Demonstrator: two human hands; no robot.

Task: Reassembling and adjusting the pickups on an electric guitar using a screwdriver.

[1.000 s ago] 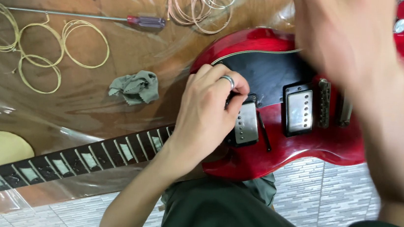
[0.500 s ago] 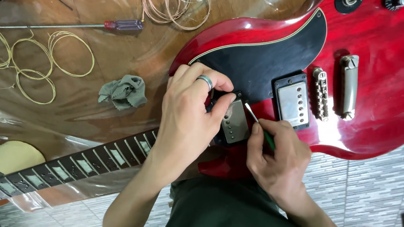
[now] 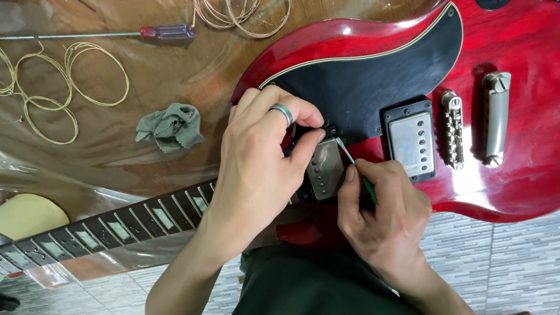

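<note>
Glossy red solid-body electric guitar (image 3: 541, 73) lying flat across the brown plastic-covered table (image 3: 164, 78), neck (image 3: 81, 234) running down to the left. Left hand (image 3: 258, 169), ringed, curled over the chrome-covered neck pickup (image 3: 325, 169), fingertips pinching its edge and steadying it in the black surround. Right hand (image 3: 380, 218) closed around a slim green-handled screwdriver (image 3: 355, 168), tip set at the pickup's corner beside the black pickguard (image 3: 376, 78).

Best done with the tip square in the screw head, shaft upright, light downward pressure, slow turns. Worth holding the pickup level with the left hand, and keeping the blade clear of the lacquer: a slip likely scratches the red finish.

Nearby: grey crumpled cloth (image 3: 172, 126), coiled strings (image 3: 40, 86), long red-handled screwdriver (image 3: 100, 32).
</note>
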